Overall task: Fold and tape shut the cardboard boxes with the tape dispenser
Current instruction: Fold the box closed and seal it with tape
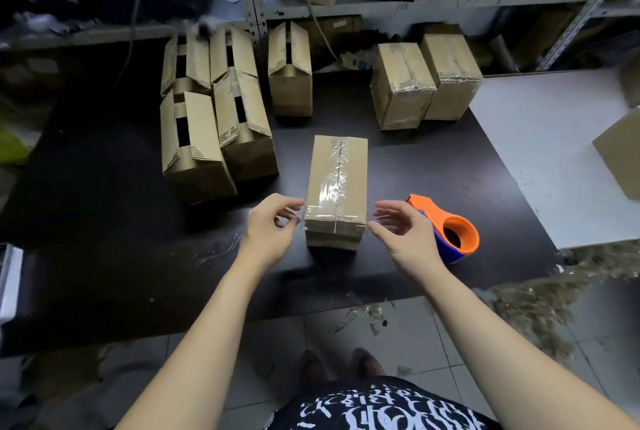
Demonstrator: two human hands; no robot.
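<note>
Hands, left hand [273,227], right hand [401,234], open, empty, at near corners of taped box [337,180]; tape dispenser [446,215] just right.

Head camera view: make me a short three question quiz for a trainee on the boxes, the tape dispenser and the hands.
1. True or false: the right hand holds the tape dispenser.
2. How many boxes with open flaps stand at the back left of the dark table? A three, B five, C eight.
3. Fill in: the nearest box, between the left hand and the right hand, has clear tape along its ___ seam.
Key: 1 false, the dispenser lies on the table beside that hand. 2 B. 3 top.
</note>
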